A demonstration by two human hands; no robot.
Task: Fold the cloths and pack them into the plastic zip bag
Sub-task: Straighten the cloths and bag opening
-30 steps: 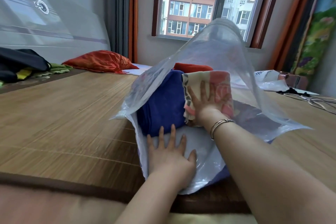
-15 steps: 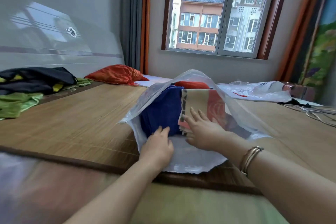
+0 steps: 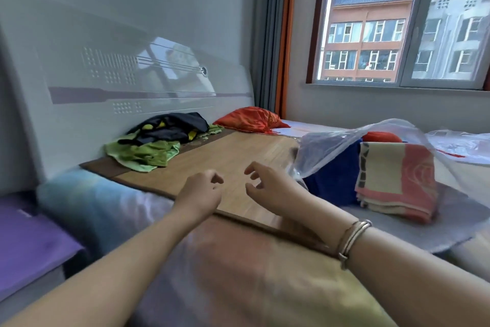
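The clear plastic zip bag [image 3: 334,146] lies at the right on the bamboo mat [image 3: 228,157], its mouth gaping toward me. Inside it sit a folded blue cloth [image 3: 336,175], a folded cream-and-pink patterned cloth [image 3: 397,178] and a red cloth [image 3: 381,137] behind them. A loose green cloth [image 3: 143,154] and a dark cloth with yellow patches [image 3: 169,127] lie in a heap at the left by the headboard. My left hand [image 3: 201,191] and my right hand [image 3: 270,188] hover over the mat left of the bag, fingers loosely curled, holding nothing.
An orange-red pillow [image 3: 249,119] lies at the far end of the mat. More clear plastic [image 3: 461,143] is spread behind the bag at the right. The white headboard [image 3: 127,80] runs along the left, and a purple surface [image 3: 29,241] sits beside the bed.
Both hands have left the bag and the cloths in it and moved left over the mat. The view has swung left toward the heap of loose cloths.
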